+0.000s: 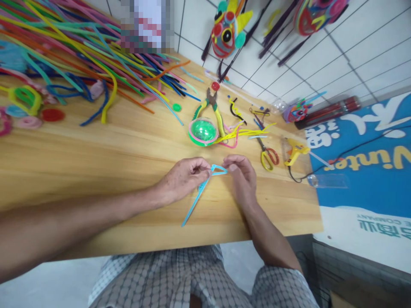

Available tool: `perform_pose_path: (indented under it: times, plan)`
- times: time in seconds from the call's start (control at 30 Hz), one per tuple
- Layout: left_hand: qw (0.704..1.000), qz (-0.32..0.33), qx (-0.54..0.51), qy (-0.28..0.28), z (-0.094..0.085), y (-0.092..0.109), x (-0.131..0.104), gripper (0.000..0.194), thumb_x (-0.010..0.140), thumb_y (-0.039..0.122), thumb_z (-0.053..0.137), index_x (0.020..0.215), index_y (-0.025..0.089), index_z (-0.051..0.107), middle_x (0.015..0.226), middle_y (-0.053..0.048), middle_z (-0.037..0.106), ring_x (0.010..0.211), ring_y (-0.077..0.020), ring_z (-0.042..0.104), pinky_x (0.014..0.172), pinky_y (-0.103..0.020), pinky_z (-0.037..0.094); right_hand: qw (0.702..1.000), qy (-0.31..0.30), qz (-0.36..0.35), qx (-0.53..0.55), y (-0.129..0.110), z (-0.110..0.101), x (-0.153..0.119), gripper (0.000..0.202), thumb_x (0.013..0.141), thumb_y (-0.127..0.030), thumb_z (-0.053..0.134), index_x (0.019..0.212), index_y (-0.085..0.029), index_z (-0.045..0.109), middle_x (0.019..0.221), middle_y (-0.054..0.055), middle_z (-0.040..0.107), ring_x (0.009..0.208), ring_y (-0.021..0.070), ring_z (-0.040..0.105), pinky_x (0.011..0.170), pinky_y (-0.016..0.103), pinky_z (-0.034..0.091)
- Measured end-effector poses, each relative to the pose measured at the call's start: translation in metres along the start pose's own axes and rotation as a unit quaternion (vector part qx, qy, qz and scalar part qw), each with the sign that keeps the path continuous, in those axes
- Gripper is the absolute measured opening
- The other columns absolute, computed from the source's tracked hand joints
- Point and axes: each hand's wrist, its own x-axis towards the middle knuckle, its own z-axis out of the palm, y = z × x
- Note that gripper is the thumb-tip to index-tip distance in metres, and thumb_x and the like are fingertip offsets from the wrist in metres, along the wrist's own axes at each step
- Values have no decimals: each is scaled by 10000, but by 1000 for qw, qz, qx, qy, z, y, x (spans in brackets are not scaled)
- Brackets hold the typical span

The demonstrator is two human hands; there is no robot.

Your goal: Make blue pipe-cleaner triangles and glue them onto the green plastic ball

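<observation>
Blue pipe cleaner (195, 202) bore one narrow loop, near tail unbent | left hand (192, 176) pinched its bend, right hand (243, 177) its right tip | green dome (204, 131) sat apart, farther off

A white tiled wall (192, 25) backs the wooden table (135, 143).
</observation>
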Motion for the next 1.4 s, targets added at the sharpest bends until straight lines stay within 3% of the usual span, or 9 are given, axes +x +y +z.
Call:
perform_pose_path:
  times: [0.13, 0.33, 0.43, 0.5, 0.6, 0.77, 0.97, 1.4]
  plan:
    - [998, -21, -56, 23, -1, 4, 4, 175, 813, 343, 664, 844, 172, 647, 658, 50, 542, 570, -88, 451, 531, -209, 354, 999, 29, 5, -25, 9, -11, 10, 257, 916, -430, 650, 752, -241, 587, 736, -11, 576, 741, 171, 540, 761, 321, 469]
    - [988, -49, -148, 19, -1, 13, 6, 178, 763, 317, 702, 811, 173, 608, 692, 24, 637, 499, -69, 445, 473, -203, 349, 998, -16, -3, -55, 10, -16, 9, 434, 973, -559, 535, 681, -240, 574, 683, 3, 560, 685, 182, 529, 730, 343, 455]
    - [985, -48, -166, 15, 1, 13, 6, 224, 757, 347, 731, 820, 171, 607, 709, 9, 667, 500, -69, 454, 471, -199, 363, 994, -78, -12, -74, 7, -11, 0, 405, 933, -610, 589, 792, -236, 656, 774, 18, 635, 752, 188, 578, 764, 349, 470]
    - [985, -43, -167, 13, 3, 11, 5, 249, 747, 362, 749, 821, 171, 608, 685, 20, 640, 523, -77, 472, 484, -197, 386, 993, -106, 7, -46, 8, -6, -7, 322, 879, -560, 700, 953, -249, 661, 850, 8, 669, 790, 180, 608, 781, 338, 485]
    - [988, -29, -154, 6, 5, 6, 3, 237, 771, 364, 738, 831, 170, 615, 694, 27, 605, 588, -96, 515, 525, -203, 435, 994, -104, 35, 14, 13, 1, -11, 374, 827, -472, 788, 1082, -265, 608, 874, -12, 683, 800, 162, 637, 784, 319, 510]
    - [994, -23, -107, -6, 3, 7, 0, 288, 810, 421, 743, 906, 175, 628, 733, 32, 595, 621, -100, 521, 546, -203, 441, 993, -102, 52, 19, 17, 4, -12, 351, 828, -459, 777, 1057, -249, 615, 819, -22, 659, 753, 142, 618, 727, 283, 515]
    - [997, -52, -65, 7, 0, 14, 3, 409, 806, 543, 732, 718, 170, 589, 587, 50, 533, 495, -66, 375, 467, -194, 318, 989, -145, 36, 6, 16, 1, -15, 332, 883, -375, 723, 1170, -248, 616, 842, -12, 653, 746, 141, 604, 695, 272, 493]
    - [991, -107, -79, -8, -4, 19, 5, 377, 813, 494, 710, 667, 171, 581, 539, 35, 516, 438, -60, 323, 420, -214, 230, 978, -187, 63, 71, 13, -1, -8, 320, 873, -358, 729, 1146, -244, 608, 879, -3, 691, 742, 130, 621, 688, 267, 514]
